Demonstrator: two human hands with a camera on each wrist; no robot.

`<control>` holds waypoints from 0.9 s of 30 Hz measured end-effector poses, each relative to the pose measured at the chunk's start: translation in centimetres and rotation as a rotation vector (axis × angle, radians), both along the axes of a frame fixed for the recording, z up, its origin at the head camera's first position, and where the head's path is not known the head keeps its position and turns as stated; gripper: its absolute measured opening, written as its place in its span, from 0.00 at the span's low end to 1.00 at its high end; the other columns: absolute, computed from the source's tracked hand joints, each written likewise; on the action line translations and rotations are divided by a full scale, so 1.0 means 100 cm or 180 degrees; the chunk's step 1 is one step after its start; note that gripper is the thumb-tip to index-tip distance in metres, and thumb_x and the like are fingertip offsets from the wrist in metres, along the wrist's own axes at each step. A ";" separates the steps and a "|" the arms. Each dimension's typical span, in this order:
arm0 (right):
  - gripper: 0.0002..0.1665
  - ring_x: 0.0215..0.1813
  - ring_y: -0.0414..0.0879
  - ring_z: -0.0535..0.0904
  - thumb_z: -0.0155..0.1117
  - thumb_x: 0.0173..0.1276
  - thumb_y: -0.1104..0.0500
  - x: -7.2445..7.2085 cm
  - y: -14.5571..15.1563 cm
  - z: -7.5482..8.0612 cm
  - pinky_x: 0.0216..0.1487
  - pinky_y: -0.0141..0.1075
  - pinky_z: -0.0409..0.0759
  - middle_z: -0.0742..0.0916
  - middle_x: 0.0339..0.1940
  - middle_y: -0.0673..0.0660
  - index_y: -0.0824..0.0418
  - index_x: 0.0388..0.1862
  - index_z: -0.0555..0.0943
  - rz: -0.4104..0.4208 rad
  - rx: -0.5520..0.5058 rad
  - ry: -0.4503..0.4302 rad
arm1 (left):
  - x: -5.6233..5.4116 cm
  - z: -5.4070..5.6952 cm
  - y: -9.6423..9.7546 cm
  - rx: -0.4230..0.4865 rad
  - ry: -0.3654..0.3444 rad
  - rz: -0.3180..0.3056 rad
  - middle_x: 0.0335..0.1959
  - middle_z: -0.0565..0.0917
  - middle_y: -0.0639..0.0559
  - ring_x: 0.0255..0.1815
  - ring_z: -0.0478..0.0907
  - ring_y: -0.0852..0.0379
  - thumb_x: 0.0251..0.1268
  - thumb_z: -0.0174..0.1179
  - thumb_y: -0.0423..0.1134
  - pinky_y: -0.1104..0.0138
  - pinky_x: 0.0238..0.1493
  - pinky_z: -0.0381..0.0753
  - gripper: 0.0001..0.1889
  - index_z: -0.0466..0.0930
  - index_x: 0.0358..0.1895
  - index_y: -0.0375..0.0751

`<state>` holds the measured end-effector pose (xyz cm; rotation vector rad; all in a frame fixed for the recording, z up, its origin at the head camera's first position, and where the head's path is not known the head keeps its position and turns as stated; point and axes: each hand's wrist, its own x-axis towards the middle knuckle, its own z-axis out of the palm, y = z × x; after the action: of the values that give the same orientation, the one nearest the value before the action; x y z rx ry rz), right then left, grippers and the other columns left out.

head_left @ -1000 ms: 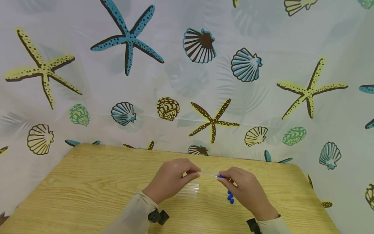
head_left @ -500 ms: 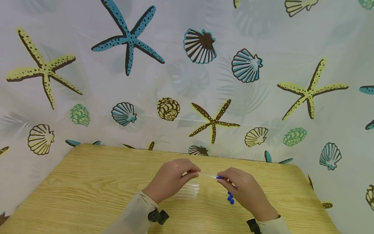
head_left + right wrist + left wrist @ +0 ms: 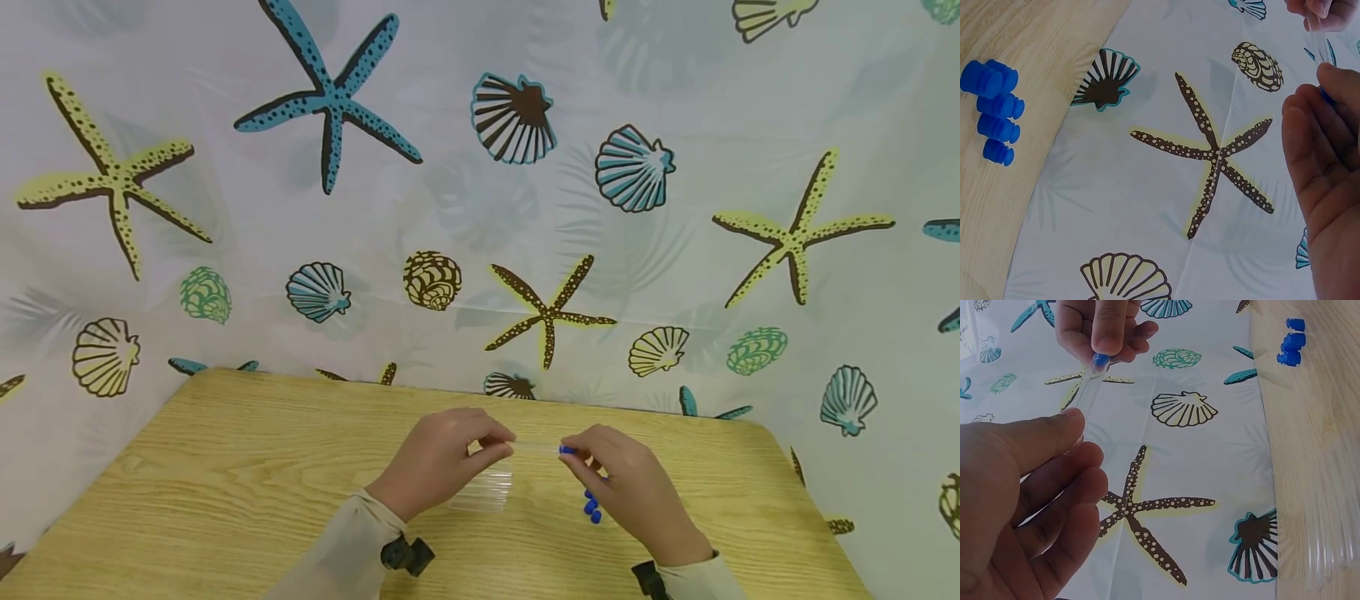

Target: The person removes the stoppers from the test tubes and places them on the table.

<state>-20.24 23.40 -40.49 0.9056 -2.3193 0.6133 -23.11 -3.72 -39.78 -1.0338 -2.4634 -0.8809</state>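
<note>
Between thumb and fingers my left hand (image 3: 450, 454) pinches one end of a clear test tube (image 3: 1088, 394), which lies nearly level above the table. At the tube's other end my right hand (image 3: 626, 479) pinches a blue stopper (image 3: 567, 450); in the left wrist view it sits right at the tube's mouth. Several more clear tubes (image 3: 483, 490) lie side by side on the table below my left hand. Spare blue stoppers (image 3: 997, 128) lie in a small group on the table below my right hand, partly hidden by it in the head view.
The wooden table (image 3: 225, 467) has bare wood on its left side. A white cloth (image 3: 450, 208) printed with starfish and shells hangs behind it and along both sides. Each wrist wears a small black camera (image 3: 407, 556).
My right hand dips slightly and then rises again with the stopper, so the tube tilts down at that end and returns to level. My left hand keeps its hold in place.
</note>
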 end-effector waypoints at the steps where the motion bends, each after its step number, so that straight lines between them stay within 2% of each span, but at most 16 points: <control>1: 0.11 0.32 0.32 0.80 0.79 0.62 0.65 0.000 0.000 0.000 0.33 0.30 0.84 0.86 0.35 0.45 0.58 0.42 0.88 -0.0027 -0.0004 0.0019 | 0.000 0.000 0.000 -0.0003 -0.0007 0.0011 0.38 0.88 0.64 0.36 0.82 0.71 0.71 0.68 0.47 0.71 0.35 0.81 0.08 0.90 0.46 0.52; 6: 0.11 0.32 0.33 0.80 0.80 0.61 0.64 0.000 -0.001 -0.001 0.32 0.30 0.84 0.85 0.34 0.45 0.57 0.41 0.87 -0.0109 -0.0019 0.0053 | 0.001 -0.001 0.002 -0.0001 -0.0039 0.0022 0.38 0.88 0.63 0.36 0.82 0.71 0.71 0.68 0.47 0.71 0.35 0.82 0.08 0.91 0.46 0.52; 15: 0.11 0.32 0.31 0.78 0.77 0.64 0.64 -0.001 0.001 -0.002 0.33 0.25 0.81 0.85 0.36 0.44 0.55 0.44 0.86 -0.0052 -0.0005 -0.0035 | -0.001 -0.003 0.003 0.0002 -0.0111 0.0041 0.39 0.88 0.64 0.37 0.82 0.71 0.71 0.67 0.46 0.69 0.38 0.83 0.08 0.90 0.47 0.53; 19: 0.11 0.33 0.32 0.80 0.77 0.65 0.63 -0.001 0.002 -0.002 0.34 0.27 0.83 0.86 0.38 0.44 0.55 0.44 0.85 -0.0020 0.0004 -0.0115 | -0.004 -0.005 0.001 0.0002 -0.0159 0.0059 0.40 0.88 0.64 0.39 0.83 0.70 0.72 0.67 0.46 0.68 0.41 0.84 0.08 0.90 0.48 0.53; 27: 0.11 0.29 0.33 0.82 0.76 0.65 0.64 -0.003 0.003 -0.004 0.29 0.28 0.83 0.88 0.35 0.48 0.57 0.45 0.85 -0.0439 0.0058 -0.0139 | -0.009 -0.007 -0.003 -0.0094 -0.0280 0.0145 0.41 0.88 0.63 0.40 0.83 0.69 0.73 0.65 0.46 0.66 0.42 0.84 0.08 0.90 0.49 0.52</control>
<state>-20.50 23.70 -40.88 0.7395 -2.4062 0.5596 -23.96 -4.01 -40.52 -0.9640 -2.5694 -0.8963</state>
